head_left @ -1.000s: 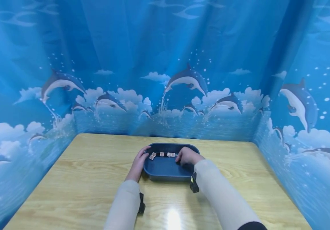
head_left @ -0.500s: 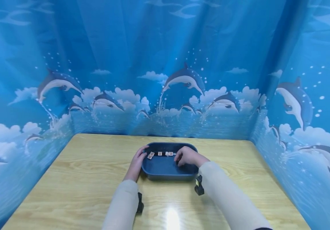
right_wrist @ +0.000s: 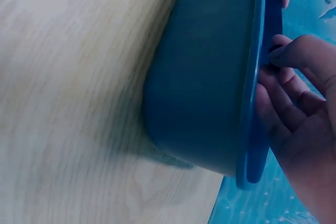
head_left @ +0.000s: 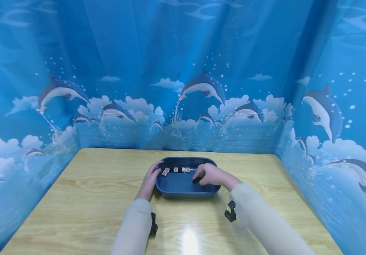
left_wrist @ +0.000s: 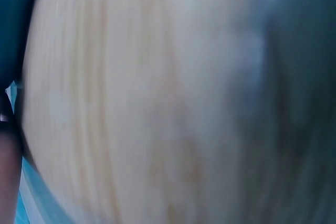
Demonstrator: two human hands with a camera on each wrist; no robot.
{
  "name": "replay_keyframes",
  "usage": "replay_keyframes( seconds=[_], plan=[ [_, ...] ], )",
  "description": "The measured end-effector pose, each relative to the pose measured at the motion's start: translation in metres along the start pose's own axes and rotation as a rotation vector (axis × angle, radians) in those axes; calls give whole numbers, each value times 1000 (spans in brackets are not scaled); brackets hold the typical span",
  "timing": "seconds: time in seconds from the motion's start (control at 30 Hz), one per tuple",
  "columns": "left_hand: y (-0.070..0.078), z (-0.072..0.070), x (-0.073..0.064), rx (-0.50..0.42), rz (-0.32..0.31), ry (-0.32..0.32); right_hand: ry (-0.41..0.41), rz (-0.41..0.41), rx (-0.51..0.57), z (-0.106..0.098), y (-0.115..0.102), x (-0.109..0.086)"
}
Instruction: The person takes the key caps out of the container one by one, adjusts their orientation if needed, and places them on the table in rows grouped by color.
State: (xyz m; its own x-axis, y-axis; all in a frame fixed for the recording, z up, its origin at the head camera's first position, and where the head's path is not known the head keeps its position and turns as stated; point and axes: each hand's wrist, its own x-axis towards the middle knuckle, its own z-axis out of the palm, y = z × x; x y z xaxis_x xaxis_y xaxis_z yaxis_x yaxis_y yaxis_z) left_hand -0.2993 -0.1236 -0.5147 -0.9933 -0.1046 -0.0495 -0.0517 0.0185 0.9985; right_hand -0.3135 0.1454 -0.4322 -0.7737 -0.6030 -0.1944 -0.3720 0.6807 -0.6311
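Observation:
A dark blue oblong tub (head_left: 183, 195) stands on the table. My left hand (head_left: 148, 180) grips its left rim, fingers over the edge. Inside, along the far side, lies a row of small pale cubes (head_left: 175, 169) with brownish marks and dark bits between some. A thin pale strand (head_left: 193, 170) runs from the row's right end toward my right hand (head_left: 210, 174), which reaches into the tub. In the right wrist view, thumb and forefinger pinch a small black piece (right_wrist: 274, 59); its kind is unclear. The left wrist view is mostly blurred tabletop.
The wood-grain table (head_left: 90, 198) extends on all sides of the tub. Blue curtains (head_left: 144, 71) with dolphins enclose it at the back and sides. A black wrist camera (head_left: 230, 211) hangs below the right sleeve.
My right wrist has swung outward to the right and the fingers now show a dark piece in their pinch. The left hand stays on the rim. The whole head view has shifted slightly.

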Motion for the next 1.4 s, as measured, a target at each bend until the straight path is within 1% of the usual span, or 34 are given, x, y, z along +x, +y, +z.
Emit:
replay_keyframes(
  seconds=[0.13,0.23,0.4,0.6,0.7,0.8,1.0,1.1,1.17,1.3,1.4],
  plan=[
    [0,-1,0,11,-9,-9,19,-61,55,1,0,-15],
    [1,-2,0,22,-22,-22,49,-105,89,5,2,-25],
    [1,-3,1,47,-61,-39,117,-123,160,12,3,-43],
    [1,-4,1,64,-56,-48,204,-157,266,28,2,-63],
    [2,-5,0,69,-62,-55,254,-154,325,36,3,-71],
    [2,-5,0,66,-53,-63,281,-136,388,43,3,-79],
    [3,-4,0,70,-63,-53,270,-146,518,56,8,-89],
    [3,-3,1,66,-65,-52,268,-149,561,62,9,-94],
    [2,-3,2,52,-53,-50,272,-133,587,65,10,-97],
    [2,-2,2,37,-41,-47,292,-67,643,73,12,-101],
    [2,-3,2,40,-55,-47,312,-47,622,79,14,-103]
  ],
)
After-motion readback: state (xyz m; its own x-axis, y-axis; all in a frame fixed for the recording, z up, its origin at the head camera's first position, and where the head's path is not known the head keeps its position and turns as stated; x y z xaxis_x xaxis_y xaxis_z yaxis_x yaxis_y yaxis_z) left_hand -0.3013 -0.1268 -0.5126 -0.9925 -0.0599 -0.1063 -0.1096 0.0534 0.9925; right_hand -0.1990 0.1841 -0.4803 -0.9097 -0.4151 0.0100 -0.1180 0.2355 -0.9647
